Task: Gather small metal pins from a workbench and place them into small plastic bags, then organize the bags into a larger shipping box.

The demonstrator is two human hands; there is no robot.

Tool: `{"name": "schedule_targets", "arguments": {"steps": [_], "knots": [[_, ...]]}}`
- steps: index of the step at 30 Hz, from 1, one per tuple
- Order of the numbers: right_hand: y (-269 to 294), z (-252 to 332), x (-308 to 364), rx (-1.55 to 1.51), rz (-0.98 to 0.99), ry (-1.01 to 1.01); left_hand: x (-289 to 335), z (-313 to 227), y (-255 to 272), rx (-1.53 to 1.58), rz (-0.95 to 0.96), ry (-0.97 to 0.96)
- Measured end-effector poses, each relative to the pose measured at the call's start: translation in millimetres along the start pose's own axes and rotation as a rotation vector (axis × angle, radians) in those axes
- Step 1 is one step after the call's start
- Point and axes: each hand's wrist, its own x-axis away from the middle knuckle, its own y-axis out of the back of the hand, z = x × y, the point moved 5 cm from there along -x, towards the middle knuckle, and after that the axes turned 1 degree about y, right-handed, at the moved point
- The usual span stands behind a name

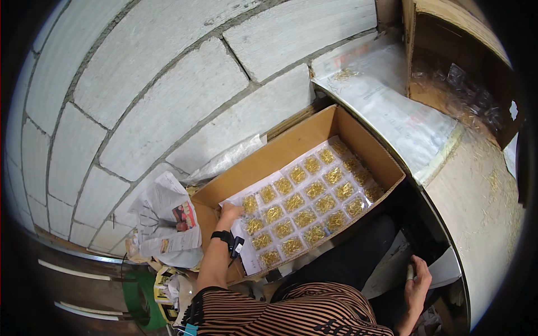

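My left hand, a black band on its wrist, reaches into the left end of a cardboard box. Its closed fingers are at the edge of a small clear plastic box filled with thin gold-coloured metal pieces. Rows of similar clear boxes lie side by side on a white paper sheet inside the carton. My right hand hangs apart from the carton, right of my dark-trousered leg. Its fingers are loosely bent and apart, a pale wrap is on one of them, and nothing shows in them.
To the right is a worktop scattered with loose gold pieces, with a white plastic sheet across its far part. An open carton there contains clear plastic cases. Crumpled printed paper lies left of the box, by the block wall.
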Motion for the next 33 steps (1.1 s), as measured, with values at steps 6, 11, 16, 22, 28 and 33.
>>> {"name": "schedule_targets", "arguments": {"steps": [6,11,16,22,28,33], "knots": [[1,3,1,0.021,0.021,-0.033,66,-68,14,-0.403,-0.432,-0.196],[-2,6,0,0.03,0.03,-0.021,89,-115,-18,-0.128,-0.329,-0.733],[-5,8,-2,0.03,0.054,0.007,77,-113,-37,-0.311,-0.432,-0.711],[-12,5,-3,0.02,0.09,0.012,75,-121,-41,-0.368,-0.307,-0.613],[-15,8,-9,0.062,0.117,-0.005,73,-103,1,-0.175,-0.649,-0.667],[-19,7,-7,0.061,0.139,-0.022,50,-62,8,0.055,-0.497,-0.219]]}}
